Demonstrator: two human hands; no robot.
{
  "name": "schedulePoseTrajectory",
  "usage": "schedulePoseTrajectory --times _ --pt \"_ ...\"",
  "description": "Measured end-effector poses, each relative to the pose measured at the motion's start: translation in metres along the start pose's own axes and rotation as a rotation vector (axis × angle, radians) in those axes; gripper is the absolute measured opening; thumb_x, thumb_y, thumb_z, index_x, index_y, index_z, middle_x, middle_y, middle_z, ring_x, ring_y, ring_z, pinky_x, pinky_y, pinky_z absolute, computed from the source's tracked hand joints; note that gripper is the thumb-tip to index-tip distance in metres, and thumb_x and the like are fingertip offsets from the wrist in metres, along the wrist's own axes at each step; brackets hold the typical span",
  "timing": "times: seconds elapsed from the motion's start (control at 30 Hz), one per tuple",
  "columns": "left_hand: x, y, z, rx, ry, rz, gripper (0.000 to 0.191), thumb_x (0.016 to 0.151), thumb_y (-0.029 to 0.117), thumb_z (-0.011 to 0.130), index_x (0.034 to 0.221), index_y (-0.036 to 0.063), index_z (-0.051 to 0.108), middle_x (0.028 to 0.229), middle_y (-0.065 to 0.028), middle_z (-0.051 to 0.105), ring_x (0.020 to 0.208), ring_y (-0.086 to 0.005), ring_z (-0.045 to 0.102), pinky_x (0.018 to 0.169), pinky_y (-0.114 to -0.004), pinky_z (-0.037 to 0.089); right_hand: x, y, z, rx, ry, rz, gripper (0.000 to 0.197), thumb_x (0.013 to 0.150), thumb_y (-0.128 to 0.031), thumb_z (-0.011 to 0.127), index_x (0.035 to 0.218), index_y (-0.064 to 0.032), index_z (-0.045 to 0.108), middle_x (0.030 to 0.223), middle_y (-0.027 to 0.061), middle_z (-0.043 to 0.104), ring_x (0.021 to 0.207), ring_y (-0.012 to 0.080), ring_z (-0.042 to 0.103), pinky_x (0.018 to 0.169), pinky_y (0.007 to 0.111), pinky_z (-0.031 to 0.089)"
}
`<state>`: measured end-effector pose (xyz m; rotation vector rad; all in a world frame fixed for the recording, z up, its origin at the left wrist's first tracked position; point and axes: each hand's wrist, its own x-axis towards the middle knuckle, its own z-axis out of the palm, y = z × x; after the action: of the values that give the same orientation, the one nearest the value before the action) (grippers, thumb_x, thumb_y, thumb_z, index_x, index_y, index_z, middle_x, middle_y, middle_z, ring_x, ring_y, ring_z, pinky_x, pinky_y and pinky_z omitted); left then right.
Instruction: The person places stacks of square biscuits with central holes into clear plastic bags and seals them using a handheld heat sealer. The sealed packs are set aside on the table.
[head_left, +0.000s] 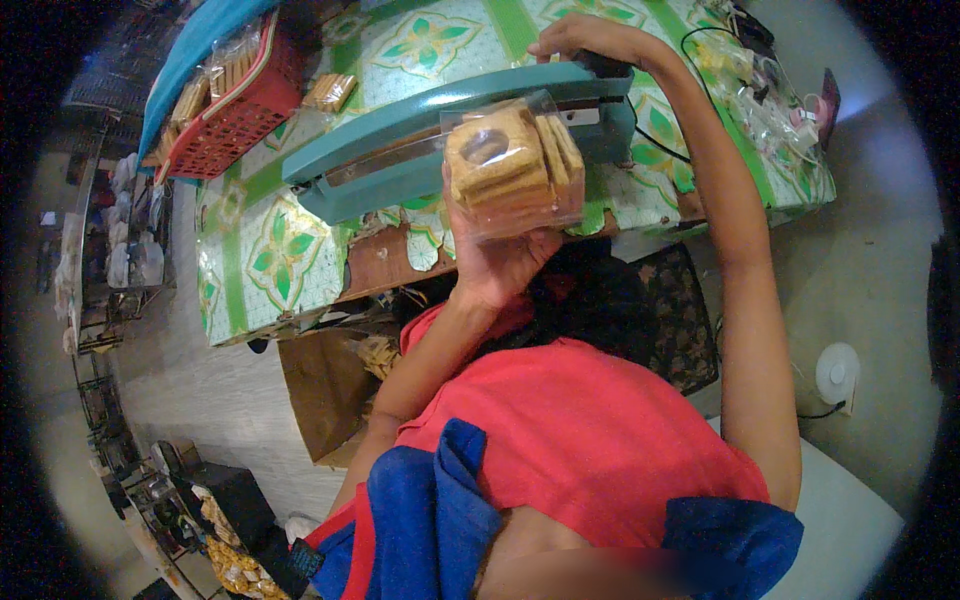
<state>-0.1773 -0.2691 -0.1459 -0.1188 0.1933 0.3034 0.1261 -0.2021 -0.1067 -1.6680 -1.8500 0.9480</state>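
My left hand (499, 259) holds up a clear plastic packet of golden-brown square biscuits (502, 154) from below. The biscuits are stacked, and a dark round mark shows on the top one. Behind the packet stands a teal impulse heat sealer (390, 112), its long arm raised a little above the base; the packet hides part of both. At the sealer's right end, my right hand (589, 37) lies over the black handle (604, 64) with its fingers bent past it. Whether those fingers grip the handle is not visible.
A red plastic basket (232, 112) of packed biscuits stands at the table's left, beside a loose packet (330, 91). Plastic wrappers and cables (757, 112) lie at the right. The patterned table cover (281, 255) is torn along the front edge. A cardboard box (322, 390) sits below.
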Motion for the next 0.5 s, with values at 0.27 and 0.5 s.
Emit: schedulePoseTrajectory --times 0.27,0.5 --pt "0.0014 0.0003 -0.0002 0.030 -0.012 0.004 0.078 0.078 0.077 0.042 0.128 0.0171 0.047 0.117 -0.0040 0.055 0.092 -0.0202 0.057 0.059 -0.030 0.051 0.0009 -0.0017 0.0014 -0.010 0.012 0.053 0.046 0.086 -0.047 0.057 0.085 -0.0027 0.069 0.071 -0.0001 0.055 0.068 0.0113 0.046 0.063 0.026 0.038" --pt "0.0003 -0.0010 0.0005 0.062 0.041 0.040 0.079 0.078 0.077 0.043 0.128 0.0167 0.047 0.116 -0.0045 0.055 0.090 -0.0197 0.057 0.058 -0.030 0.050 -0.0029 -0.0077 0.0033 0.016 0.026 0.098 0.045 0.085 -0.048 0.058 0.083 -0.0041 0.069 0.070 -0.0009 0.051 0.065 0.0099 0.044 0.060 0.025 0.035"
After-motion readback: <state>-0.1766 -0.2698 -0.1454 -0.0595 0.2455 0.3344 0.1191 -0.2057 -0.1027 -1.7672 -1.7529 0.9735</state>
